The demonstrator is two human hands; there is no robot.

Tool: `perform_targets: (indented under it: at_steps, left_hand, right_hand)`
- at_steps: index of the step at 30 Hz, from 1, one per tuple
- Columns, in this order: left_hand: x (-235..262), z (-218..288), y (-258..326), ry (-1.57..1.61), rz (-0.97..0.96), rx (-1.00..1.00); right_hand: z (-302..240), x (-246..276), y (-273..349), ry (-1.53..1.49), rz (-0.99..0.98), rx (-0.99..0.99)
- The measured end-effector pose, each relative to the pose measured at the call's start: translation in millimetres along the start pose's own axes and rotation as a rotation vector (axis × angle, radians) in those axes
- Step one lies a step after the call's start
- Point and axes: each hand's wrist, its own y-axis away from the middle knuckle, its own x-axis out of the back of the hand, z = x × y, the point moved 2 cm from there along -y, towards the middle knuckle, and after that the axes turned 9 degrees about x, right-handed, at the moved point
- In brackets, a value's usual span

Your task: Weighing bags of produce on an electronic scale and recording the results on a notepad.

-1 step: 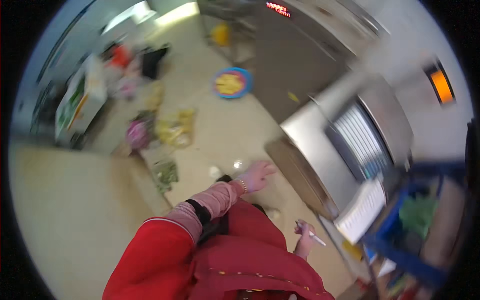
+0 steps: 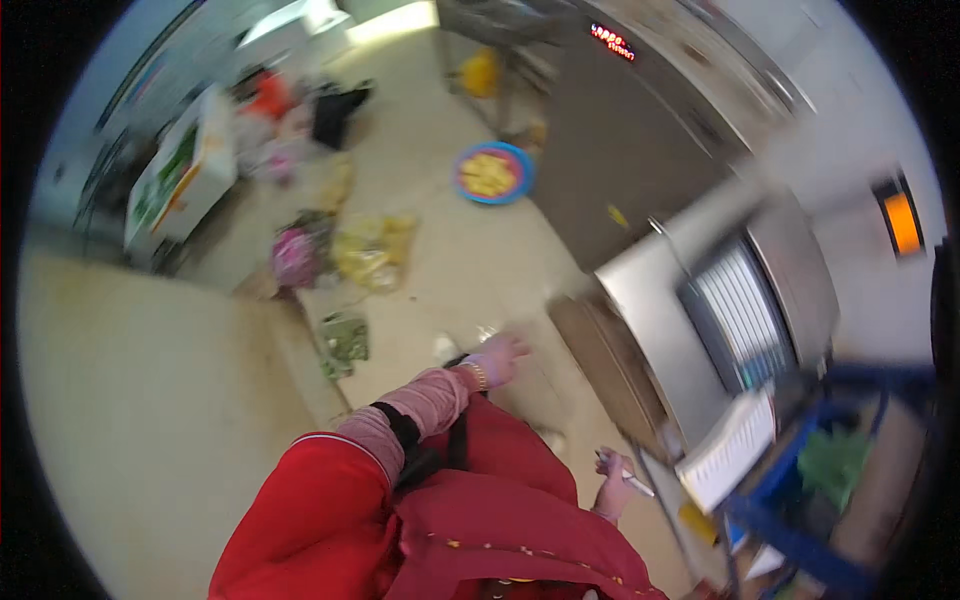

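Observation:
My left hand (image 2: pixel 497 360) hangs over the floor in front of my red apron (image 2: pixel 500 520), empty, its fingers stretched out and slightly blurred. A gold bracelet circles that wrist, below a pink sleeve with a black band. Lower and to the right, my right hand (image 2: pixel 612 484) is closed round a slim white pen (image 2: pixel 637 484) that points down to the right. Nearest to the right hand is an open notebook (image 2: pixel 727 452) with writing on its page, beside the steel counter.
A blue basin (image 2: pixel 520 172) of yellow pieces sits on the tiled floor (image 2: pixel 470 250). Yellow bags (image 2: pixel 375 252), a pink bag (image 2: pixel 295 258) and a bundle of greens (image 2: pixel 345 340) lie at left. A brown box (image 2: pixel 605 360) stands before the steel unit (image 2: pixel 650 300); a blue rack (image 2: pixel 810 550) is at lower right.
The whole view has turned a little, so the room's things sit further right. My left hand has drawn slightly left. The pen stays in my right hand.

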Motion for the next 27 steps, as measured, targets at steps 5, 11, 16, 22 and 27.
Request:
perform_targets:
  at_steps: [5,11,16,22,27]
  left_hand:
    - [80.6,-329.6,245.9,-0.27,-0.07,0.98]
    - [242.7,-399.2,463.5,0.184,1.105,1.464]
    - [423.7,-347.9,532.8,-0.653,1.514,1.098]
    - [592.3,-276.6,642.7,-1.544,1.634,1.047]
    - [635.1,-300.4,642.3,-1.677,0.932,2.19]
  right_hand:
    - [-37.4,-141.8,-46.9,0.152,-0.342,0.222]
    - [-91.1,-296.9,-95.9,0.247,-0.57,0.412]
    - [-170.8,-405.9,-109.9,0.606,-0.716,0.962]
    - [-258.0,-547.2,-116.3,0.624,-0.908,1.025]
    - [-287.4,-637.4,-161.3,0.629,-1.022,0.945]
